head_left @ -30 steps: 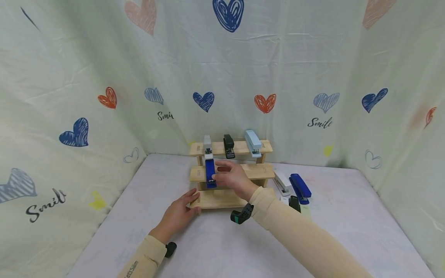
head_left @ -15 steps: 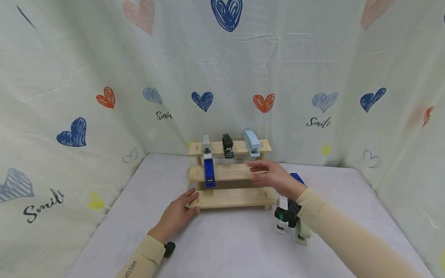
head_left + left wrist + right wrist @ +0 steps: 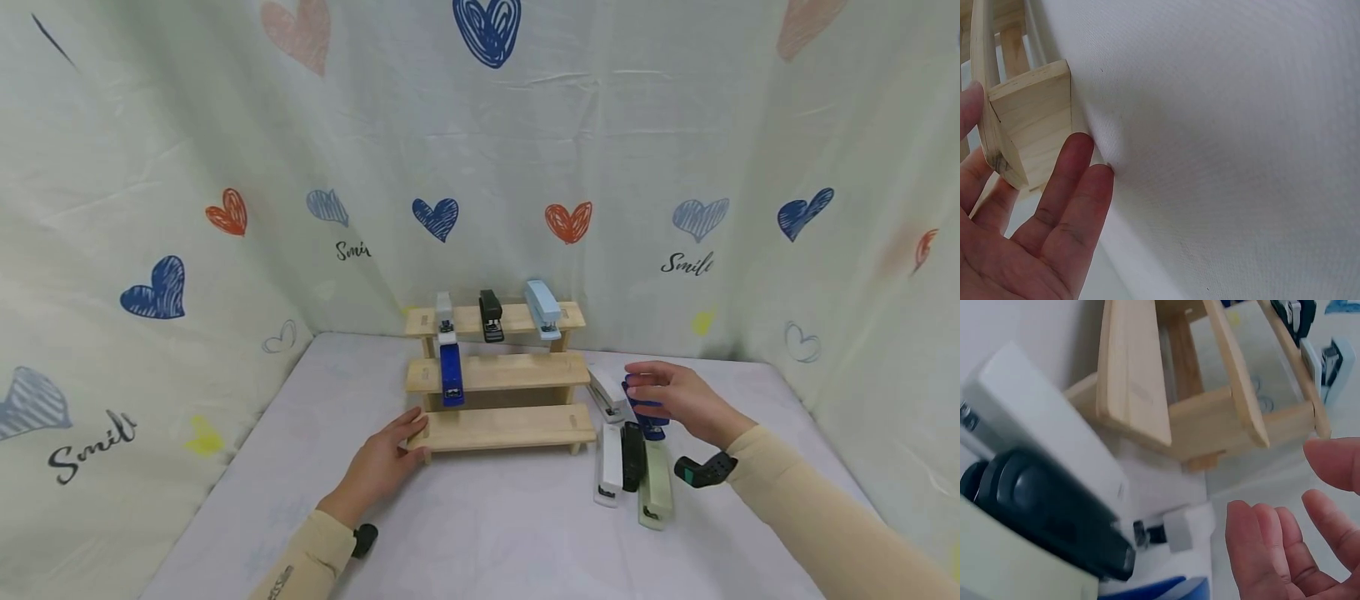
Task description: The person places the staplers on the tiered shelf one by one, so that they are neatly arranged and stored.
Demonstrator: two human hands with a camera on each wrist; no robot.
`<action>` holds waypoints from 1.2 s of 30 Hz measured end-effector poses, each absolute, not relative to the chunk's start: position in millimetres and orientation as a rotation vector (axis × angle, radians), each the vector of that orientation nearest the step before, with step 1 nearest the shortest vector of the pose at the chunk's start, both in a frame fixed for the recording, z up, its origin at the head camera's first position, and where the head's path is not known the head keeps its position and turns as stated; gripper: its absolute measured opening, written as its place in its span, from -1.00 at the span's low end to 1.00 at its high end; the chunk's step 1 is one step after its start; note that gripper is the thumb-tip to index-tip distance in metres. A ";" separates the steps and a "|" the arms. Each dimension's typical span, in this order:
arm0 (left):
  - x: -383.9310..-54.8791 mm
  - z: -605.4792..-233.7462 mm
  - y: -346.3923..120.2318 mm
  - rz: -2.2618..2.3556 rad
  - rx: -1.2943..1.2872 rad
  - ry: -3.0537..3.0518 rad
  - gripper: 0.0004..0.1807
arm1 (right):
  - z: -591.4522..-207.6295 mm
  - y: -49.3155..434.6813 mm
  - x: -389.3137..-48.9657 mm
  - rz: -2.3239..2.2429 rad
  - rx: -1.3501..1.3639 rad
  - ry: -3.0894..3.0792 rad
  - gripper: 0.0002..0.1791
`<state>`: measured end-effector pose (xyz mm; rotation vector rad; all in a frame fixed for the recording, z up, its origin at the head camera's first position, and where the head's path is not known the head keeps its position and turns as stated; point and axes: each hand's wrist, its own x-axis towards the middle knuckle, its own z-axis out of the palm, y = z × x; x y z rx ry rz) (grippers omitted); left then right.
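My left hand holds the left end of the bottom board of a three-tier wooden shelf, its thumb at the front; in the left wrist view two fingers extend clear of the wood. At the right, my right hand hovers over a blue stapler on the table, partly covering it. The right wrist view shows that hand's fingers apart, with nothing between them. Beside the blue stapler lie a white stapler, a black stapler, a pale green stapler and another white stapler.
On the top board stand a grey-white stapler, a black stapler and a light blue stapler. Another blue stapler sits at the left of the middle board. A heart-printed curtain encloses the white table.
My right hand has let go of the blue stapler on the middle board and moved right, over the staplers on the table. The left hand stays at the shelf.
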<state>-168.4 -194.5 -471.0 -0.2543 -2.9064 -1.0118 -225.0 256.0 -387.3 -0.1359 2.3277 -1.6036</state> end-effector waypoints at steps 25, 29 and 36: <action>-168.6 -472.6 -194.5 -1.033 -0.251 -2.902 -0.42 | -422.3 307.3 -222.0 -1.556 -0.022 2.383 -0.34; -169.0 -474.6 -195.0 -1.029 -0.259 -2.896 -0.42 | -424.7 309.6 -222.4 -1.542 0.002 2.398 -0.36; -168.7 -474.7 -195.0 -1.029 -0.265 -2.891 -0.42 | -433.9 314.1 -226.9 -1.524 0.072 2.386 -0.36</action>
